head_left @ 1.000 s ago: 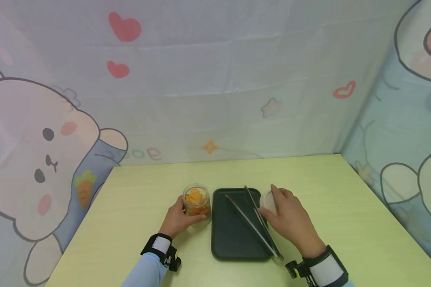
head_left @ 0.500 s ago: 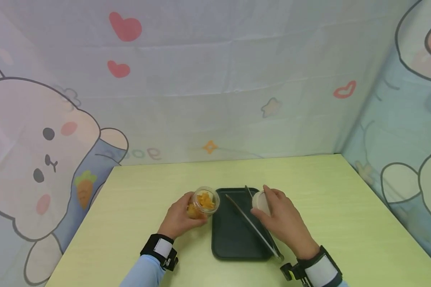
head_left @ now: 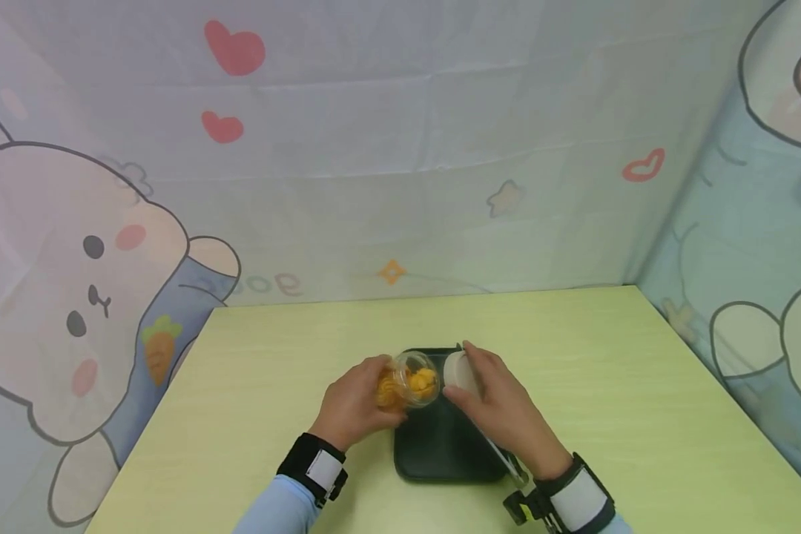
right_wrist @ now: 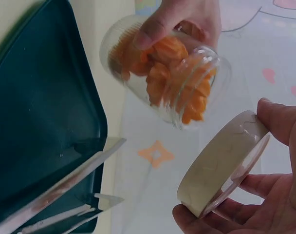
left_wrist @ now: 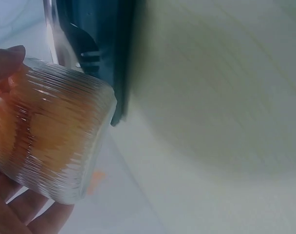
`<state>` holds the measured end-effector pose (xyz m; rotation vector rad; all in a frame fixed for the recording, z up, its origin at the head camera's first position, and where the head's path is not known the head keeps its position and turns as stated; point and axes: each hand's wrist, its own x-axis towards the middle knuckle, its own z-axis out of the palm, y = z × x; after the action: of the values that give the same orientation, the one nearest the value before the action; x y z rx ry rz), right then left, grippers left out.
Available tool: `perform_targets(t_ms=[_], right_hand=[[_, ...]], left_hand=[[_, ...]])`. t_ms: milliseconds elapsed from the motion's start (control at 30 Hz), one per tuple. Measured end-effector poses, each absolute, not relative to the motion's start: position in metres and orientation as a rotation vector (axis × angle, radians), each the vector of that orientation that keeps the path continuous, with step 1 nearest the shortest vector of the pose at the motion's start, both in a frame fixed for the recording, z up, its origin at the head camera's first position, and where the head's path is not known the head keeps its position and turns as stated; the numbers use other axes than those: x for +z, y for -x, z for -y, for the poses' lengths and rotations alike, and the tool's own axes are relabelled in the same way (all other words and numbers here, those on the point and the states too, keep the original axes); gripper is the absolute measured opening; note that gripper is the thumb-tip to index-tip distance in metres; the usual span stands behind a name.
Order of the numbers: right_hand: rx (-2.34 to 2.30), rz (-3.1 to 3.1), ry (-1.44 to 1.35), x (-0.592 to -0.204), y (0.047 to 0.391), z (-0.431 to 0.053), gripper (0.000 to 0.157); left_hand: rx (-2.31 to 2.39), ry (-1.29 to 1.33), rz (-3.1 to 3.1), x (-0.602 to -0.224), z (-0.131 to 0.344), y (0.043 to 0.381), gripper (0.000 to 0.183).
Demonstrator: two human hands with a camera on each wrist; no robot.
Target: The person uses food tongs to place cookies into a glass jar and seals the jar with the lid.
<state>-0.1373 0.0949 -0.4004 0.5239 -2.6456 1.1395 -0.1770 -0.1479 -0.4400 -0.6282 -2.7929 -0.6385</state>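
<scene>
My left hand (head_left: pixel 357 400) grips a clear glass jar (head_left: pixel 419 380), tipped over with its open mouth toward the right. Orange-yellow pieces (right_wrist: pixel 167 73) fill much of the jar; they look like ruffled chunks or twists. In the left wrist view, the ribbed base of the jar (left_wrist: pixel 60 136) shows close up. Fingers and thumb of my right hand (head_left: pixel 507 408) hold a round cream-white lid (right_wrist: pixel 223 163) by its rim, on edge. The lid is apart from the jar mouth, a short gap away. Both are above the far part of a dark green tray (head_left: pixel 434 456).
Metal tongs (right_wrist: pixel 55 190) lie across the tray, their joined end over its near right corner; my right hand hides part of them in the head view. The pale yellow table (head_left: pixel 274 356) reaches back to a printed cloth backdrop (head_left: pixel 374 148).
My left hand has lifted the jar, tipped it and carried it right, over the tray. My right hand has moved left with the lid, toward the jar.
</scene>
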Motion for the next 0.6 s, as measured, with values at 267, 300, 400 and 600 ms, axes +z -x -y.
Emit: perform_targets(t_ms=[267, 300, 400, 600], right_hand=[[1.142, 2.614, -0.576, -0.399, 0.137, -0.09, 0.075], [1.148, 2.609, -0.572, -0.398, 0.138, -0.09, 0.075], [1.169, 2.596, -0.572, -0.397, 0.138, -0.09, 0.075], [1.109, 2.59, -0.651, -0.395, 0.14, -0.084, 0.071]], left_hand=[[-0.675, 0.657, 2.793, -0.432, 0.136, 0.173, 0.079], [-0.688, 0.657, 2.79, -0.432, 0.135, 0.172, 0.077], [-0.723, 0.667, 2.78, -0.432, 0.133, 0.172, 0.072], [-0.712, 0.732, 2.777, -0.432, 0.128, 0.171, 0.069]])
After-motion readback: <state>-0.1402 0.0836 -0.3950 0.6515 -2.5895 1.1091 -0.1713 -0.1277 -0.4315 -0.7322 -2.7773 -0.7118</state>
